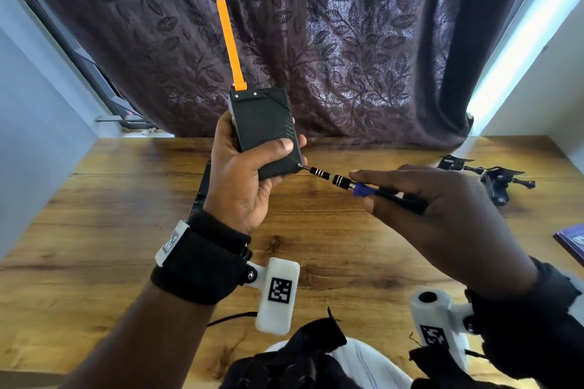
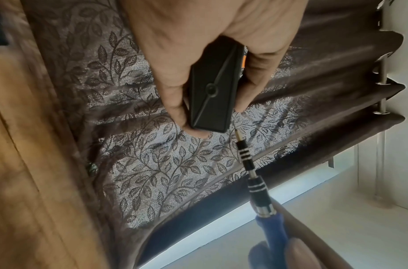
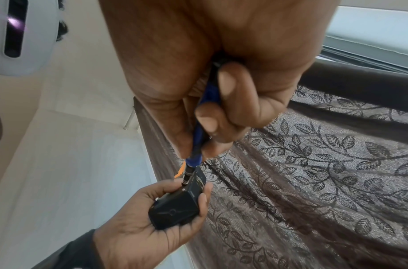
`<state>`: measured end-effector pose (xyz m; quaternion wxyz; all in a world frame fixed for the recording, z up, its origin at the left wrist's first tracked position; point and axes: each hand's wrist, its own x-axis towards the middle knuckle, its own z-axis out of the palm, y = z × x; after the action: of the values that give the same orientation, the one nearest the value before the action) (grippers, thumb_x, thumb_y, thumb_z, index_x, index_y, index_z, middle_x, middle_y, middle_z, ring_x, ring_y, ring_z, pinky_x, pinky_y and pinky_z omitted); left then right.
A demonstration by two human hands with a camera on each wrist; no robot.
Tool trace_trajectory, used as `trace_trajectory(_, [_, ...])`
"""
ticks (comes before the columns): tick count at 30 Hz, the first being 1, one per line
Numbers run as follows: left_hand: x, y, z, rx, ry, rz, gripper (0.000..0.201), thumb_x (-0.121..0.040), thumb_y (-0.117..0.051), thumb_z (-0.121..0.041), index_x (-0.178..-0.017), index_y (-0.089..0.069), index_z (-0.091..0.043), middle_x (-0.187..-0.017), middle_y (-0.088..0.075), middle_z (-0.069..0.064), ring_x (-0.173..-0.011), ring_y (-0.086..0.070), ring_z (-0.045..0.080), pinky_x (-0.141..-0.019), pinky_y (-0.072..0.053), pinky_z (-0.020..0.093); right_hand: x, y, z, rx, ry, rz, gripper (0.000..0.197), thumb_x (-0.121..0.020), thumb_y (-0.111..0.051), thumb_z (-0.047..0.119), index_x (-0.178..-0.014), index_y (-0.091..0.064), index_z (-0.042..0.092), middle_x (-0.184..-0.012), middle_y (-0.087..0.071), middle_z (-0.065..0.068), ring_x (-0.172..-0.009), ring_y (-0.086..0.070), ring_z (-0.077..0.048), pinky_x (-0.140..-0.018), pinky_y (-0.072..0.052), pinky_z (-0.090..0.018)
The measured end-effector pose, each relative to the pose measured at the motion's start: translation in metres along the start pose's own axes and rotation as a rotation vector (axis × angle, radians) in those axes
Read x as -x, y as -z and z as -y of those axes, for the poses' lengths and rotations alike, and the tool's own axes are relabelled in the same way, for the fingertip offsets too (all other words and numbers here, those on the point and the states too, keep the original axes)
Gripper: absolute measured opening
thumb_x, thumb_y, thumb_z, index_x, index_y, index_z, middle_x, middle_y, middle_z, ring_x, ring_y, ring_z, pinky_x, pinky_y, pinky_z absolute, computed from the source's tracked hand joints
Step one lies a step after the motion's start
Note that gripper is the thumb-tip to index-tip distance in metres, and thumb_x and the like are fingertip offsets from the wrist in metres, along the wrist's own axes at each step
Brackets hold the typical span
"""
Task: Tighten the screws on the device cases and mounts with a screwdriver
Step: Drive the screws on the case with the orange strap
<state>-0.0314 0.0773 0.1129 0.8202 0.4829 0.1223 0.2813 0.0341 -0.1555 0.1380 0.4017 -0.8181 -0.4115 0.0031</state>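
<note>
My left hand (image 1: 243, 174) grips a black device case (image 1: 265, 129) upright above the wooden table, thumb across its front. An orange strap (image 1: 230, 44) sticks up from the case's top, beside two small screws. My right hand (image 1: 436, 199) holds a screwdriver (image 1: 341, 181) with a blue handle and black banded shaft. Its tip sits at the screw (image 1: 299, 165) in the case's lower right corner. The left wrist view shows the case's bottom end (image 2: 210, 91) between my fingers and the screwdriver (image 2: 256, 178) rising to its corner. In the right wrist view my fingers (image 3: 233, 102) wrap the blue handle above the case (image 3: 177, 207).
Black mounts (image 1: 493, 177) lie on the table (image 1: 94, 230) at the far right, and a dark booklet (image 1: 572, 243) sits at the right edge. A patterned purple curtain (image 1: 347, 41) hangs behind the table. Black cloth (image 1: 303, 354) lies at the near edge.
</note>
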Motion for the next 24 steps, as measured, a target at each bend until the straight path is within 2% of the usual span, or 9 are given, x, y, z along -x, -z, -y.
trace_trajectory(6, [0.000,0.001,0.001,-0.011,0.000,-0.014,0.068,-0.081,-0.066,0.012,-0.143,-0.043,-0.008,-0.130,-0.062,0.035,-0.102,-0.071,0.048,-0.075,-0.060,0.051,0.001,0.002,0.001,0.007,0.000,0.017,0.033,-0.087,-0.072,0.031,-0.119,-0.073,0.039,-0.081,-0.070,0.017,-0.071,-0.062,-0.002,-0.062,-0.041,-0.007])
trace_trajectory(10, [0.001,0.000,0.001,-0.061,-0.011,-0.018,0.066,-0.079,-0.069,0.010,-0.138,-0.046,-0.008,-0.128,-0.062,0.034,-0.103,-0.071,0.049,-0.076,-0.060,0.052,0.001,0.002,0.003,0.044,0.012,0.025,0.032,-0.088,-0.072,0.030,-0.119,-0.074,0.034,-0.078,-0.067,0.019,-0.069,-0.061,0.001,-0.060,-0.039,-0.005])
trace_trajectory(13, [0.000,-0.004,0.003,-0.109,-0.048,-0.030,0.054,-0.087,-0.073,-0.006,-0.136,-0.049,-0.007,-0.129,-0.062,0.033,-0.101,-0.070,0.049,-0.081,-0.058,0.058,-0.003,0.008,0.009,0.177,0.063,0.033,0.028,-0.088,-0.071,0.033,-0.115,-0.076,0.033,-0.080,-0.063,0.023,-0.072,-0.059,0.005,-0.062,-0.040,-0.005])
trace_trajectory(16, [-0.001,-0.009,0.002,-0.168,-0.124,-0.038,0.052,-0.098,-0.067,-0.038,-0.133,-0.051,-0.004,-0.131,-0.058,0.034,-0.112,-0.061,0.060,-0.090,-0.051,0.075,-0.010,0.016,0.018,0.323,0.081,0.119,0.029,-0.080,-0.074,0.035,-0.108,-0.066,0.032,-0.087,-0.058,0.019,-0.071,-0.052,0.008,-0.061,-0.039,-0.009])
trace_trajectory(17, [-0.002,-0.010,0.001,-0.193,-0.146,-0.032,0.055,-0.097,-0.064,-0.045,-0.131,-0.052,-0.004,-0.132,-0.056,0.036,-0.116,-0.056,0.064,-0.092,-0.047,0.080,-0.013,0.019,0.019,0.342,0.079,0.124,0.029,-0.079,-0.075,0.032,-0.105,-0.062,0.031,-0.088,-0.058,0.017,-0.070,-0.052,0.007,-0.059,-0.042,-0.014])
trace_trajectory(19, [-0.002,-0.014,-0.002,-0.223,-0.179,-0.014,0.064,-0.096,-0.062,-0.054,-0.131,-0.050,-0.001,-0.129,-0.051,0.040,-0.115,-0.051,0.067,-0.092,-0.042,0.084,-0.017,0.023,0.021,0.345,0.103,0.077,0.024,-0.079,-0.077,0.024,-0.098,-0.062,0.026,-0.086,-0.061,0.012,-0.066,-0.055,0.000,-0.054,-0.049,-0.026])
trace_trajectory(20, [-0.003,-0.015,-0.003,-0.237,-0.190,0.000,0.067,-0.096,-0.061,-0.056,-0.130,-0.049,0.001,-0.127,-0.049,0.042,-0.113,-0.049,0.068,-0.092,-0.040,0.084,-0.018,0.025,0.022,0.339,0.120,0.040,0.018,-0.080,-0.077,0.023,-0.094,-0.066,0.024,-0.082,-0.062,0.011,-0.064,-0.057,-0.006,-0.053,-0.051,-0.031])
trace_trajectory(22, [-0.002,-0.017,-0.005,-0.257,-0.209,0.030,0.064,-0.098,-0.054,-0.052,-0.131,-0.048,0.003,-0.128,-0.048,0.041,-0.116,-0.047,0.066,-0.095,-0.040,0.083,-0.019,0.027,0.023,0.341,0.139,-0.002,0.006,-0.085,-0.071,0.030,-0.087,-0.073,0.024,-0.071,-0.063,0.011,-0.059,-0.057,-0.011,-0.052,-0.051,-0.034])
trace_trajectory(24, [-0.002,-0.019,-0.006,-0.264,-0.221,0.037,0.059,-0.101,-0.049,-0.046,-0.134,-0.048,0.002,-0.134,-0.051,0.037,-0.123,-0.049,0.061,-0.098,-0.042,0.080,-0.019,0.027,0.024,0.341,0.101,-0.017,0.020,-0.089,-0.061,0.038,-0.083,-0.077,0.027,-0.061,-0.062,0.011,-0.052,-0.055,-0.010,-0.049,-0.049,-0.034])
